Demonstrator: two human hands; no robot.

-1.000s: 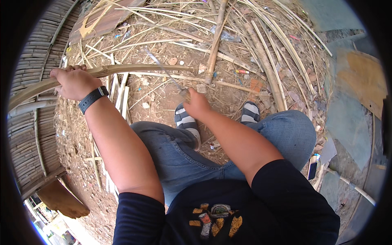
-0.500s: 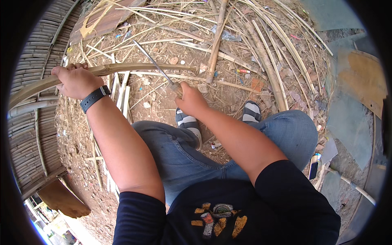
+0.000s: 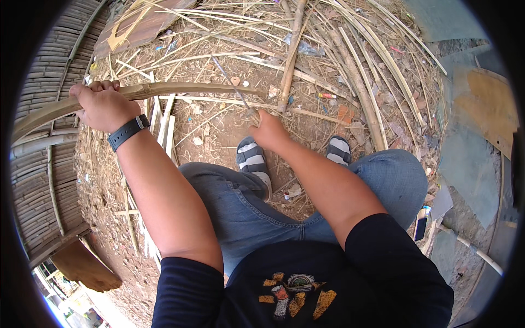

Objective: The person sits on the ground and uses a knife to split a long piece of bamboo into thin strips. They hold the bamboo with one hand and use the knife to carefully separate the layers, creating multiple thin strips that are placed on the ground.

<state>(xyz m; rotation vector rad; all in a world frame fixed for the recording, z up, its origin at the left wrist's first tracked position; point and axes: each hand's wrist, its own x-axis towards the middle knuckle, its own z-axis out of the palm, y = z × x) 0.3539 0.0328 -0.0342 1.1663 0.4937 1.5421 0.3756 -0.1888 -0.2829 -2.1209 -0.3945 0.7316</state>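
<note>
My left hand (image 3: pixel 105 108), a black watch on its wrist, is closed around a long split bamboo piece (image 3: pixel 188 89). The bamboo runs crosswise from the left rim and tapers toward its right end. Closed on the handle of a long-bladed knife, my right hand (image 3: pixel 270 131) is just below that tapered end. The thin knife blade (image 3: pixel 223 72) points up and to the left, crossing the bamboo near its end. Whether the edge touches the bamboo, I cannot tell.
Bamboo strips and shavings litter the dirt around my sandalled feet (image 3: pixel 253 158). A bamboo pole (image 3: pixel 291 54) lies ahead. At the left is a bamboo slat wall (image 3: pixel 41 180); grey sheets (image 3: pixel 465 158) lie at the right, near a dark phone-like object (image 3: pixel 420 228).
My right hand has moved slightly right and down with the knife, and the blade has swung rightward to cross the bamboo nearer its end. My left hand's grip is nearly the same.
</note>
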